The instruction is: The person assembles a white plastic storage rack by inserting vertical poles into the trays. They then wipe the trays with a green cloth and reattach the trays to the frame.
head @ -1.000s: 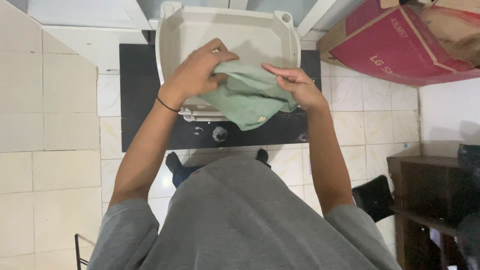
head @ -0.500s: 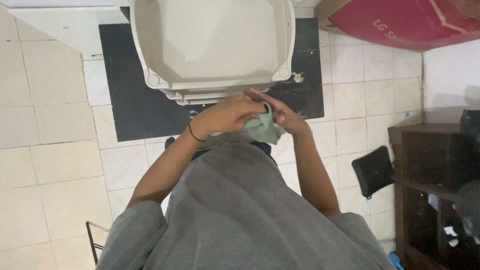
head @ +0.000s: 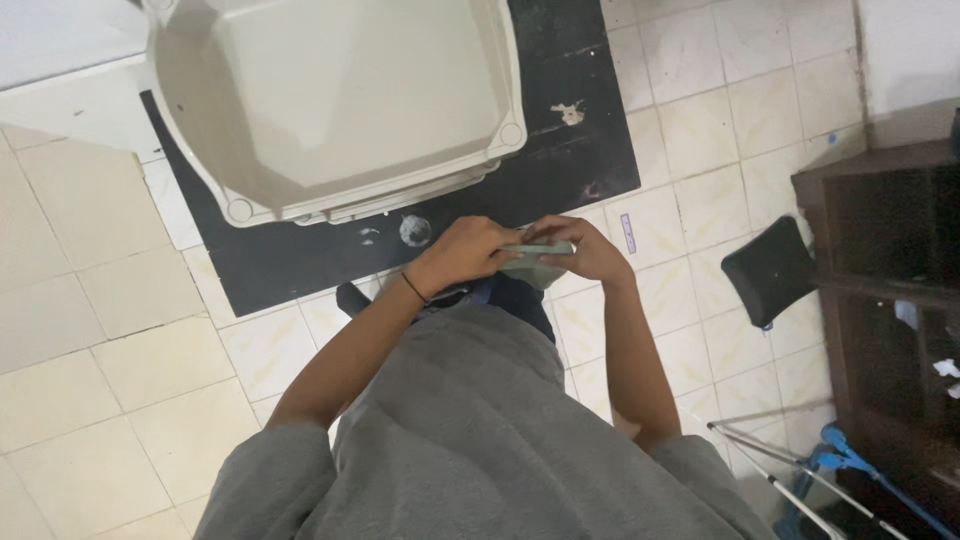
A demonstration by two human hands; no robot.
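A soft, pale green cloth (head: 540,262), folded into a small flat wad, sits between the two hands in front of the person's waist. The left hand (head: 468,252) is curled nearly closed over the cloth's near edge, fingers bent down onto the fabric, a thin dark band on its wrist. The right hand (head: 585,248) pinches the other end, fingers drawn together around the fold, thumb on top. Both have a firm hold on it.

Beyond the hands, a little way off, stands a smooth off-white plastic tub (head: 335,95), squarish with rounded corners and a thick rim, on a scuffed black mat (head: 560,160) laid over glossy cream floor tiles (head: 100,350). Off past the right hand lies a small black cushion-like pad (head: 772,270), with a dark wooden shelf (head: 880,290) beyond it.

A second ago the cloth was spread loose over the tub's rim; half a second ago it was bunched just below it. Now it is folded smaller and drawn in closer to the grey shirt (head: 480,440).
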